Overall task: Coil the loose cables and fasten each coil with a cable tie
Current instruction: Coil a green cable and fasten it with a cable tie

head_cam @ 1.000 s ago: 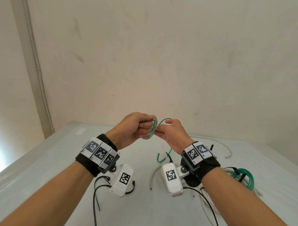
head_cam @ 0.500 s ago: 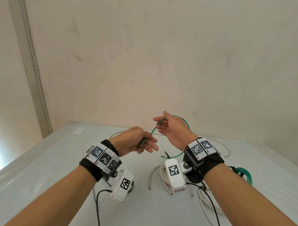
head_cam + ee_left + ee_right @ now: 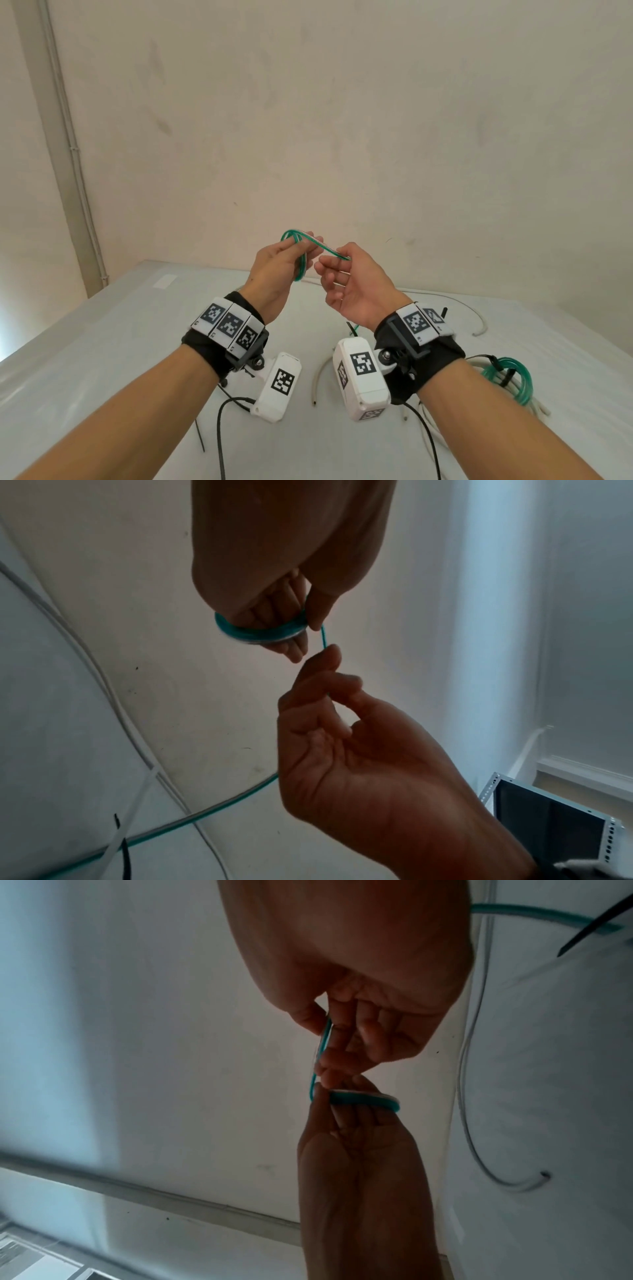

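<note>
A thin green cable (image 3: 301,265) is wound in a small coil round the fingers of my left hand (image 3: 286,263), held up above the table. In the left wrist view the coil (image 3: 257,635) rings the fingers and the thumb (image 3: 318,610) presses on it. A short free strand (image 3: 329,251) runs from the coil to my right hand (image 3: 346,277), which pinches it between thumb and fingers. The right wrist view shows that strand (image 3: 322,1045) in the pinch and the coil (image 3: 363,1097) just below. The cable's tail (image 3: 205,810) trails down to the table.
A white table (image 3: 120,325) lies below, against a bare wall. A tied coil of green tubing (image 3: 510,377) with white tubing lies at the right. Loose white cables (image 3: 479,318) and a black cable tie (image 3: 443,312) lie further back. Black wires (image 3: 222,428) run off the wrist cameras.
Both hands have risen and come together. The left hand, which was lower near the table, now holds the coil upright; the right hand has closed on the strand after being spread open.
</note>
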